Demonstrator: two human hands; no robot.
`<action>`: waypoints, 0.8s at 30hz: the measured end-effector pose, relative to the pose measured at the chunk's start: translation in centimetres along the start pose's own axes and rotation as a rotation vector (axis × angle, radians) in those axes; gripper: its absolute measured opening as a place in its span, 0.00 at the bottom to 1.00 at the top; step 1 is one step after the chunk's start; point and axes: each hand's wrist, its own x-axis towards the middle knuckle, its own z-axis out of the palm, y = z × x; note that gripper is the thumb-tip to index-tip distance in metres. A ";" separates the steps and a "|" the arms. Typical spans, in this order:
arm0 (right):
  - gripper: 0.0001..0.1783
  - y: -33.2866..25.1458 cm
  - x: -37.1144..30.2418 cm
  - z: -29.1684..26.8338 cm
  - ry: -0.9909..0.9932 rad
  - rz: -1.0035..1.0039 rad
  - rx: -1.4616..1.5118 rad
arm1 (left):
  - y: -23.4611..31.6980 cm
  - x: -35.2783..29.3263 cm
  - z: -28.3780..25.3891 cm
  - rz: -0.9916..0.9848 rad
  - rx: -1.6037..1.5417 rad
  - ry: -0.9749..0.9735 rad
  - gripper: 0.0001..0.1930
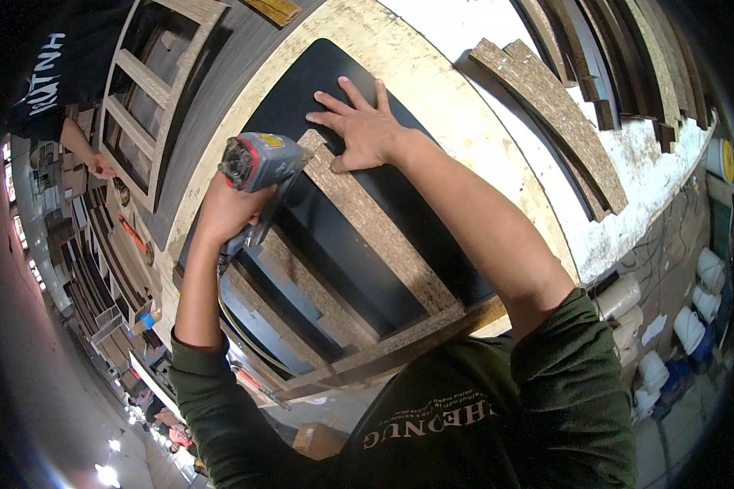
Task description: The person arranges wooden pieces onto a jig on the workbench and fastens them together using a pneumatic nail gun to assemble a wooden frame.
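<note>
My left hand (230, 208) grips a grey and red nail gun (273, 163) around its handle. The tool's nose meets, or is very close to, the far end of a particleboard strip (375, 224). My right hand (363, 126) lies spread on a black panel (314, 77), its thumb against the strip near that end. Several particleboard strips run parallel across the panel toward me, joining a crosswise particleboard rail (400, 332) at the near edge. Light grey pieces (289, 281) show between the strips on the left.
Under the panel lies a pale, stained board (465, 147). Loose particleboard strips (546, 114) and stacked dark-edged strips (628, 57) are at right. At left, a co-worker's hand (98, 165) is beside a slatted wooden frame (143, 77). White buckets (693, 326) stand at far right.
</note>
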 end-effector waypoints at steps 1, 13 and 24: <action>0.49 0.0 0.0 0.1 0.000 0.000 -0.001 | -0.1 0.1 0.1 0.000 -0.001 0.000 0.07; 0.54 0.8 0.1 -0.5 0.026 -0.009 0.026 | -5.2 -9.0 0.3 0.058 -0.038 0.159 0.14; 0.53 2.4 -1.1 -0.1 0.082 -0.005 -0.046 | -16.0 -31.2 8.5 -0.551 -0.226 0.174 0.18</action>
